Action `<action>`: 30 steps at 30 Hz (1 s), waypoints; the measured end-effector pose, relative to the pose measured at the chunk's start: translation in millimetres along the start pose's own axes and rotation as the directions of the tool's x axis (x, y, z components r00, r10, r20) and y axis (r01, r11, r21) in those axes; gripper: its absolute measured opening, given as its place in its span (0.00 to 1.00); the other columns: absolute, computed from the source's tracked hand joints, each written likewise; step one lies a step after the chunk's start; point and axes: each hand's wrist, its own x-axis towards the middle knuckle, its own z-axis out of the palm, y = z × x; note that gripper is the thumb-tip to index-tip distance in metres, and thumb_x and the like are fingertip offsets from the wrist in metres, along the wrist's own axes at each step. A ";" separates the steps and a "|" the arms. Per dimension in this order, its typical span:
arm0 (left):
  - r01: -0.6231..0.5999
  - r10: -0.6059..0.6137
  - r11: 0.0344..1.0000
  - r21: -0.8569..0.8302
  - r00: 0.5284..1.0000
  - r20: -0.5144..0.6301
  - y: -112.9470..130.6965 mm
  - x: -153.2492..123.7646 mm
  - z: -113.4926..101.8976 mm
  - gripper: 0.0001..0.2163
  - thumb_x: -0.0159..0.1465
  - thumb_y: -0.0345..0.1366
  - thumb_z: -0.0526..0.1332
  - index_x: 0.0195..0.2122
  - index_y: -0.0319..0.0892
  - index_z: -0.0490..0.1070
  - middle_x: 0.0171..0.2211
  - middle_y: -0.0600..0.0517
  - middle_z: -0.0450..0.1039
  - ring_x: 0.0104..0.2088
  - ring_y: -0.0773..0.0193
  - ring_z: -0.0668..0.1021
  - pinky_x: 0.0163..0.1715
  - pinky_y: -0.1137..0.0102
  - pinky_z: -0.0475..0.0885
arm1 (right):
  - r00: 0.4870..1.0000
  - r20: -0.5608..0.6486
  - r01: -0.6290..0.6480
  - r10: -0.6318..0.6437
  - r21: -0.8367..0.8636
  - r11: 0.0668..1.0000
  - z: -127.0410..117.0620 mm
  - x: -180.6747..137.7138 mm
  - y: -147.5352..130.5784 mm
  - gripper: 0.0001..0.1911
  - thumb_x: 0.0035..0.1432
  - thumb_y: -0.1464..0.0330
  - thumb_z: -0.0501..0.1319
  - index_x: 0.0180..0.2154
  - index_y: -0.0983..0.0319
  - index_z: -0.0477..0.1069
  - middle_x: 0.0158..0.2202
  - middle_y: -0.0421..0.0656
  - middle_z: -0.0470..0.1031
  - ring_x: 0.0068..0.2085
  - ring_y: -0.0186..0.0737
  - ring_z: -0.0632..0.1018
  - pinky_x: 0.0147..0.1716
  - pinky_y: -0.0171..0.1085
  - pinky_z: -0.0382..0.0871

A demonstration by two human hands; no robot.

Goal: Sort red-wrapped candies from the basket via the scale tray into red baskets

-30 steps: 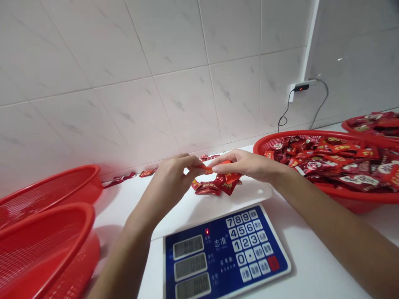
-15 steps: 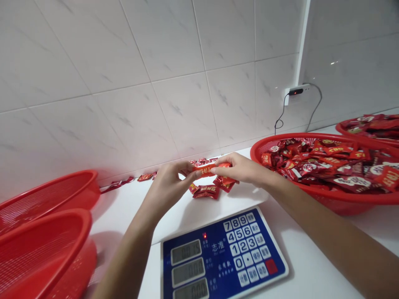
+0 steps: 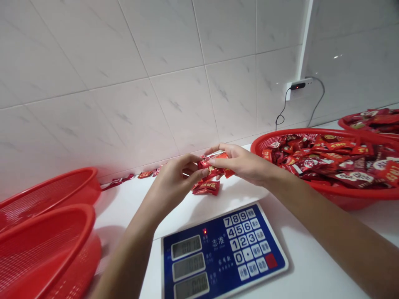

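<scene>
My left hand (image 3: 174,179) and my right hand (image 3: 241,162) meet above the white pan of a scale, both pinching small red candy packets (image 3: 215,162). My right hand holds a small bunch of them; my left fingertips grip the end of one. A few more red packets (image 3: 207,188) lie on the white scale pan (image 3: 183,207) just below the hands. The scale's blue keypad panel (image 3: 224,253) with three displays faces me.
A red basket (image 3: 336,195) heaped with red candy packets stands at the right, another (image 3: 370,122) behind it. Two stacked red baskets without contents (image 3: 46,232) sit at the left. Loose packets (image 3: 131,177) lie along the tiled wall. A plugged-in socket (image 3: 297,86) is on the wall.
Both hands have drawn closer together and risen a little, bunching the packets between them. The view shifted slightly.
</scene>
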 end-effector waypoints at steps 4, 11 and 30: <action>-0.025 0.027 0.999 0.044 0.999 -0.030 -7.5 3.0 -2.1 0.09 0.60 0.40 0.62 0.38 0.41 0.73 0.30 0.49 0.79 0.31 0.60 0.80 0.31 0.66 0.74 | 0.997 0.043 -0.058 0.057 0.035 0.998 1.0 -1.0 -1.5 0.14 0.64 0.72 0.59 0.51 0.65 0.65 0.39 0.46 0.77 0.36 0.34 0.79 0.39 0.34 0.74; -0.064 0.101 0.977 0.206 0.979 -0.175 -6.2 1.9 -9.5 0.05 0.58 0.38 0.62 0.33 0.43 0.72 0.27 0.53 0.77 0.29 0.63 0.78 0.30 0.68 0.71 | 0.993 -0.065 -0.101 0.102 0.018 0.995 -4.6 1.3 -3.0 0.08 0.67 0.74 0.52 0.44 0.65 0.69 0.39 0.49 0.77 0.32 0.36 0.79 0.25 0.32 0.75; -0.009 0.008 0.996 -0.085 1.000 -0.015 -8.8 4.1 -9.6 0.14 0.59 0.46 0.65 0.33 0.39 0.74 0.28 0.50 0.76 0.31 0.62 0.78 0.29 0.71 0.70 | 0.984 -0.130 0.083 -0.122 -0.268 0.960 -1.5 -1.4 0.2 0.16 0.51 0.67 0.70 0.41 0.63 0.70 0.25 0.38 0.74 0.23 0.29 0.69 0.21 0.30 0.59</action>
